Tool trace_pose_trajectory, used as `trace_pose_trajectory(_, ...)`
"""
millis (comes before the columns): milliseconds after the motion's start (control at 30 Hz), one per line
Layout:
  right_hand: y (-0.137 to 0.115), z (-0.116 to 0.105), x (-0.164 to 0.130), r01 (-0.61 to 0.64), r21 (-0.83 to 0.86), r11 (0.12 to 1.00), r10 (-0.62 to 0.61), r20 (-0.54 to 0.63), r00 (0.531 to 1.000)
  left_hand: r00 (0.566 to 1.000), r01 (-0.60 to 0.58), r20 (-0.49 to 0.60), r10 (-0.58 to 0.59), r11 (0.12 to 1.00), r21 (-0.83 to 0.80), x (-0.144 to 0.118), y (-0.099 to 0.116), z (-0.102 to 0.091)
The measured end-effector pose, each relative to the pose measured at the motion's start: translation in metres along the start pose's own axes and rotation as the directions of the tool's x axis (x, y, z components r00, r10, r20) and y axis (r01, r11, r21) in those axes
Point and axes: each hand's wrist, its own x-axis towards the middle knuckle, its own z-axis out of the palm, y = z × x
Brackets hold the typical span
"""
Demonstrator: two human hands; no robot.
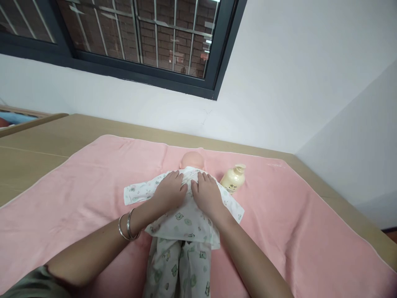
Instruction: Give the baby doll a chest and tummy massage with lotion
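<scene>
A baby doll (192, 159) lies on its back in the middle, its bare head at the far end. It is dressed in a white long-sleeved shirt (182, 225) printed with small green animals, and matching trousers (195, 269). My left hand (170, 190) rests on the shirt's upper left chest, fingers lying over the fabric and thumb apart. On the other side of the collar, my right hand (207, 196) lies on the upper right chest in the same way. Both sleeves stretch out sideways; the doll's own hands are not visible.
A cream pump bottle (233, 179) leans or lies close to the right sleeve. Beneath everything is a pink blanket (273, 207) spread on a wooden surface (83, 124). A white wall (263, 103) with a dark-framed barred window (142, 70) stands behind.
</scene>
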Motion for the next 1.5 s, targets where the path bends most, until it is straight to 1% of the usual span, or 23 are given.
trace_pose_trajectory(100,-0.012,-0.002,-0.013,0.017,-0.05,0.999,-0.018,-0.02,1.0,0.988,-0.151,0.046,0.148,0.987,0.053,0.006,-0.012,0.002)
trace_pose_trajectory(133,-0.016,-0.003,-0.017,0.026,-0.06,0.998,-0.027,-0.024,0.999,0.983,-0.18,0.05,0.177,0.981,0.071,0.008,-0.015,0.004)
trace_pose_trajectory(233,-0.021,-0.006,-0.022,0.022,-0.045,0.999,-0.022,-0.01,1.0,0.985,-0.171,0.01,0.17,0.979,0.112,0.009,-0.019,0.01)
trace_pose_trajectory(300,-0.017,-0.009,-0.019,0.004,0.007,1.0,-0.004,0.014,1.0,0.984,-0.172,-0.025,0.177,0.975,0.14,0.006,-0.015,0.012)
trace_pose_trajectory(367,-0.01,-0.011,-0.013,-0.015,0.073,0.997,0.012,0.048,0.999,0.98,-0.186,-0.038,0.193,0.972,0.147,0.002,-0.009,0.011)
trace_pose_trajectory(433,-0.001,-0.011,-0.007,-0.036,0.129,0.991,0.025,0.081,0.996,0.987,-0.148,-0.046,0.154,0.983,0.113,-0.002,-0.002,0.008)
trace_pose_trajectory(533,0.01,-0.008,0.002,-0.058,0.158,0.986,0.042,0.103,0.994,0.996,-0.078,-0.037,0.079,0.996,0.031,-0.004,0.004,0.001)
trace_pose_trajectory(633,0.011,-0.006,0.003,-0.047,0.134,0.99,0.037,0.08,0.996,0.997,-0.073,-0.006,0.073,0.997,-0.033,-0.001,0.0,-0.004)
trace_pose_trajectory(800,-0.012,-0.009,-0.012,-0.065,0.008,0.998,0.065,0.057,0.996,0.997,-0.061,0.046,0.064,0.996,-0.058,0.009,-0.011,-0.007)
trace_pose_trajectory(867,-0.02,-0.011,-0.02,-0.051,-0.02,0.998,0.052,0.057,0.997,0.996,-0.072,0.056,0.075,0.997,-0.04,0.011,-0.013,-0.007)
trace_pose_trajectory(933,-0.023,-0.012,-0.023,-0.046,-0.016,0.999,0.047,0.062,0.997,0.991,-0.121,0.057,0.12,0.993,0.005,0.01,-0.013,-0.007)
trace_pose_trajectory(1000,-0.02,-0.013,-0.022,-0.063,0.02,0.998,0.061,0.077,0.995,0.981,-0.186,0.06,0.183,0.981,0.05,0.007,-0.01,-0.006)
trace_pose_trajectory(1067,-0.013,-0.013,-0.017,-0.06,0.07,0.996,0.054,0.087,0.995,0.978,-0.206,0.056,0.202,0.976,0.075,0.002,-0.005,-0.006)
trace_pose_trajectory(1167,0.0,-0.013,-0.008,-0.048,0.115,0.992,0.039,0.081,0.996,0.99,-0.138,0.033,0.136,0.989,0.058,-0.003,0.002,-0.007)
trace_pose_trajectory(1233,0.007,-0.011,-0.003,-0.063,0.122,0.991,0.054,0.078,0.995,0.996,-0.082,0.021,0.081,0.997,0.004,-0.004,0.004,-0.008)
trace_pose_trajectory(1300,0.011,-0.008,0.001,-0.067,0.115,0.991,0.06,0.068,0.996,0.998,-0.06,0.032,0.062,0.996,-0.065,-0.003,0.002,-0.008)
trace_pose_trajectory(1400,0.01,-0.004,0.003,-0.045,0.07,0.997,0.044,0.022,0.999,0.999,-0.031,0.037,0.036,0.992,-0.122,0.004,-0.005,-0.004)
trace_pose_trajectory(1500,0.001,-0.002,-0.002,-0.013,-0.018,1.0,0.013,-0.01,1.0,0.999,0.03,0.037,-0.024,0.985,-0.17,0.01,-0.013,0.003)
